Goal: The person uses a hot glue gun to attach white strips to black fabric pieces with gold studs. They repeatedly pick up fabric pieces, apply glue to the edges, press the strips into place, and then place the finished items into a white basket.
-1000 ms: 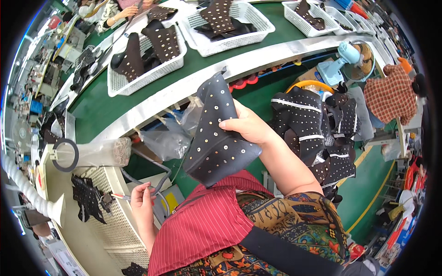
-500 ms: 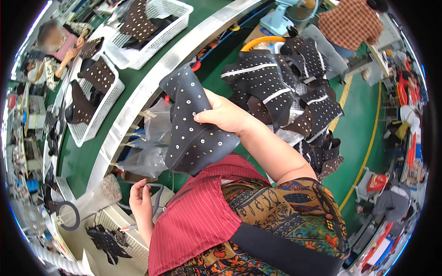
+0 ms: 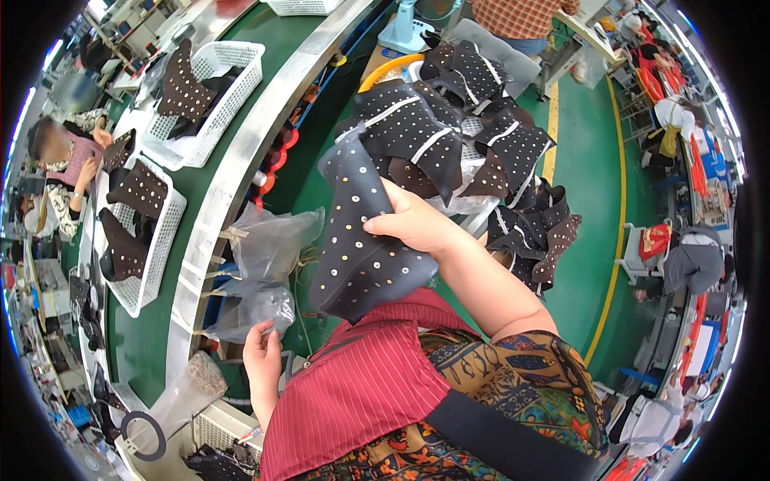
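Observation:
My right hand (image 3: 413, 223) grips a black, flexible sheet piece (image 3: 345, 260) dotted with small round metal-looking rings. The thumb lies on its face and the fingers are behind it. The piece hangs folded in front of my red striped apron (image 3: 345, 369). Lower left, beside the clear plastic bags (image 3: 253, 309), is my left hand (image 3: 262, 357), apart from the piece. Its fingers are curled in toward the thumb; whether something small is between them does not show. A heap of similar black dotted pieces with white strips (image 3: 409, 132) lies beyond my right hand.
A metal-edged green conveyor (image 3: 233, 180) curves along the left, carrying white baskets (image 3: 152, 272) of brown dotted pieces. A cream crate (image 3: 216, 425) stands at lower left beside a grey ring (image 3: 144, 437). A blue fan base (image 3: 405, 34) stands at the back. Other people work around.
The view has shifted, so the conveyor and heap sit further left and the crate lower. My right hand still holds the black piece; my left hand stays curled near the plastic bags.

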A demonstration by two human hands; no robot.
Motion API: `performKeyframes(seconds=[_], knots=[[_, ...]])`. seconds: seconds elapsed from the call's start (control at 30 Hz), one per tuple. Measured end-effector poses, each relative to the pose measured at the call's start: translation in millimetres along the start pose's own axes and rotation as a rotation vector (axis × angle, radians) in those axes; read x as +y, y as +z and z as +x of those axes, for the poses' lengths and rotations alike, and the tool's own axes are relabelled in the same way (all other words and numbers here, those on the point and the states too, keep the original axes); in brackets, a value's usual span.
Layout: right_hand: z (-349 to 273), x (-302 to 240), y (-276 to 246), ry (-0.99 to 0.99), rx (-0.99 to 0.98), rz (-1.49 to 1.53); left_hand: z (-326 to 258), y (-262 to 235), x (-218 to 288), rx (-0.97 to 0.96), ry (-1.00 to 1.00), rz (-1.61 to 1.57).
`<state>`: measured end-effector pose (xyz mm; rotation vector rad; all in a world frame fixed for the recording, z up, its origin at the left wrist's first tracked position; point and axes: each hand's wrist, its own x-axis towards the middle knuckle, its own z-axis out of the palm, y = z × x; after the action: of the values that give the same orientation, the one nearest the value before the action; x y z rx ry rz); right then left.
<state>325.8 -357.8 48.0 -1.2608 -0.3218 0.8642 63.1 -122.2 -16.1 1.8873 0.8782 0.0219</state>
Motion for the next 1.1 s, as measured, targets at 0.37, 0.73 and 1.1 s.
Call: performKeyframes(seconds=[0.37,0.73,1.1], knots=[[-48,5,-9,-0.097,0.13,0.084,23,17,10,-0.161,0.239,0.183],[-45,9,-5,-0.08,0.034,0.113,3,1,-5,0.011,0.239,0.269],[-90,7,-26,-0.045,0.075,-0.02,-2,20,-1,-0.138,0.173,0.235]])
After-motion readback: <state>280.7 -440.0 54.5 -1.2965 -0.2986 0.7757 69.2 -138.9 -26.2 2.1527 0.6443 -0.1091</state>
